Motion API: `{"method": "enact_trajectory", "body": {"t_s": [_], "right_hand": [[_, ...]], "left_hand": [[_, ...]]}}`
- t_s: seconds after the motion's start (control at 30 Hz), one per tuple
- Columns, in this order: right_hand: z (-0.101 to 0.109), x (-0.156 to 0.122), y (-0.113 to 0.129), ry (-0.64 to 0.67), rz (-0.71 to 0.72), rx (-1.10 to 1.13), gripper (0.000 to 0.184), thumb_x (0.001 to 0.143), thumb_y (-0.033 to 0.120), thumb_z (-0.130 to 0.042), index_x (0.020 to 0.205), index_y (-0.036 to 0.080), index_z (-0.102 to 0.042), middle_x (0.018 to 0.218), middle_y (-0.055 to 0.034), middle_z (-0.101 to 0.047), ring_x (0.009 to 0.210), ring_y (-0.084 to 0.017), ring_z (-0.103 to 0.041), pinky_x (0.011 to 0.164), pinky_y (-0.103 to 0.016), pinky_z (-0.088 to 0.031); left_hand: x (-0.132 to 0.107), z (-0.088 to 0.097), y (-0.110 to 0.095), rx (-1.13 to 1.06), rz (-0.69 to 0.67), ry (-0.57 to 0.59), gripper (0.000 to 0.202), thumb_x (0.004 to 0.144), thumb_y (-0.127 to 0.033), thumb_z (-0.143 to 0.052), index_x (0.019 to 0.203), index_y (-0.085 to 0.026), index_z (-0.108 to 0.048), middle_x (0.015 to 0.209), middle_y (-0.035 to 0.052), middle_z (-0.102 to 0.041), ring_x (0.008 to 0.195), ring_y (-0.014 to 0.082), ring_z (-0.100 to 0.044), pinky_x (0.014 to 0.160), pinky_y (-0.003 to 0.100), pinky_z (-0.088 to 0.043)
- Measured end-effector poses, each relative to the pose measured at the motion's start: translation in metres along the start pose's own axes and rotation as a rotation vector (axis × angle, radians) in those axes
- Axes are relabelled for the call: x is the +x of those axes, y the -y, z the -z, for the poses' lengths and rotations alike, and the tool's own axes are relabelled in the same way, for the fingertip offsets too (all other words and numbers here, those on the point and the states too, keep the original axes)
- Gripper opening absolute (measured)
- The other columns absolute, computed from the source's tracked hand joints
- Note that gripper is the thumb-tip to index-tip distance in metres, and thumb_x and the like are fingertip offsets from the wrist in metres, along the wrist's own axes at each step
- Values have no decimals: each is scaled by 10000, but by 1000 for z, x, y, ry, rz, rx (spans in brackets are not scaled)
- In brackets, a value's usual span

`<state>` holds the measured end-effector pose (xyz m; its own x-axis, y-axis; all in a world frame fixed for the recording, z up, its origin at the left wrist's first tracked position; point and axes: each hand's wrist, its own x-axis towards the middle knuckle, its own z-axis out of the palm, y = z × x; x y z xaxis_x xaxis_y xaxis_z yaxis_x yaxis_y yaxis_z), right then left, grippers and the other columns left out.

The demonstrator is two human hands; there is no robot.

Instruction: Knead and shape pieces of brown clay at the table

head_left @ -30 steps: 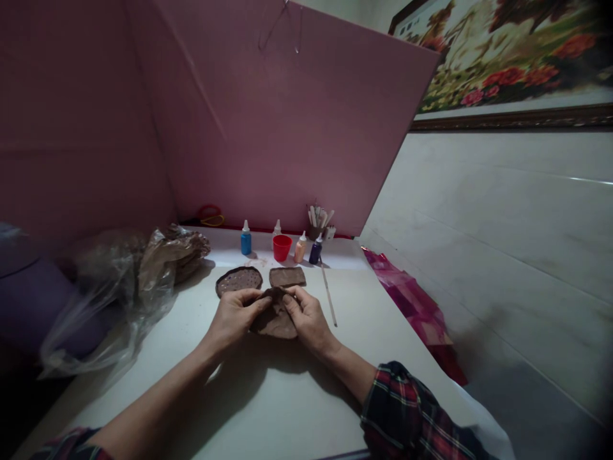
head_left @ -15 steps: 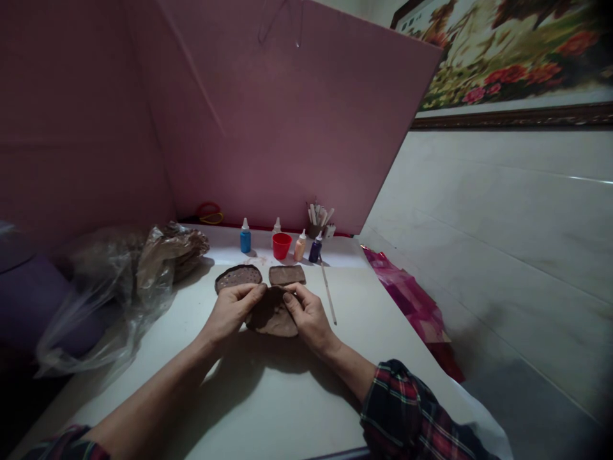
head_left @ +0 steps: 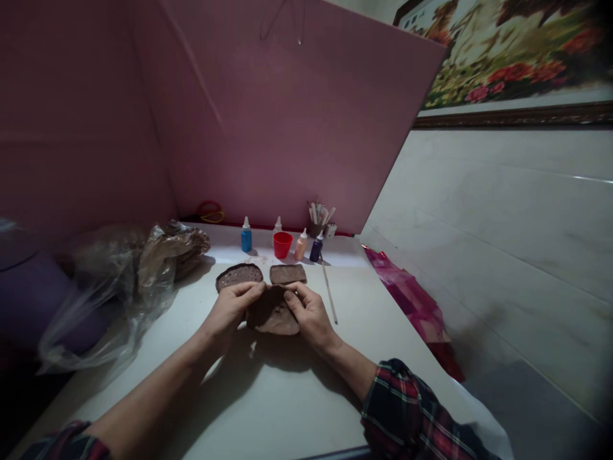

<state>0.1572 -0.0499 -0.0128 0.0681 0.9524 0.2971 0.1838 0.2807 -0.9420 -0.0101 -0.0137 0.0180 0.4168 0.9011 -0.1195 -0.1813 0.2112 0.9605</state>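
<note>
A flat brown clay slab [head_left: 272, 314] is held over the white table [head_left: 268, 396] between both hands. My left hand [head_left: 230, 308] pinches its left edge with thumb and fingers closed on it. My right hand [head_left: 310, 314] grips its right edge the same way. Just beyond the slab lie a round clay piece with dots [head_left: 239, 276] and a rectangular clay piece [head_left: 287, 274].
Small paint bottles in blue [head_left: 246, 237], orange [head_left: 301, 246] and dark blue [head_left: 315, 248] stand by a red cup [head_left: 282, 245] and a holder of tools [head_left: 318, 220]. A thin stick [head_left: 328, 292] lies right of my hands. A plastic bag with clay [head_left: 143, 275] sits left. Pink boards [head_left: 268, 115] wall the table.
Both hands have shifted their grip on the slab, which now looks flatter and wider between them. Nothing else has moved.
</note>
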Motion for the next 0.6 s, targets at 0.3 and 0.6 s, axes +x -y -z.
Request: {"method": "enact_trajectory", "body": {"t_s": [0.3,0.6], "right_hand": [[-2,-1,1,20,11,-9,265,887,431,-515,916,184,-606,810,-9,-613,773,-149,-563,697,-240,-447],[-1,0,0,-4,-29,53,259,875,433,-532,905,184,-593,788,-6,-602,754,-146,-562,677,-238,-449]], "left_hand": [[1,0,1,36,-22,-7,323,692,-396,-743,857,-119,-732,747,56,-713,643,129,-601,593,213,-430],[2,0,0,104,-152,-81,329,620,-334,-799,889,-152,-748,844,56,-756,764,163,-655,727,244,-495]]}}
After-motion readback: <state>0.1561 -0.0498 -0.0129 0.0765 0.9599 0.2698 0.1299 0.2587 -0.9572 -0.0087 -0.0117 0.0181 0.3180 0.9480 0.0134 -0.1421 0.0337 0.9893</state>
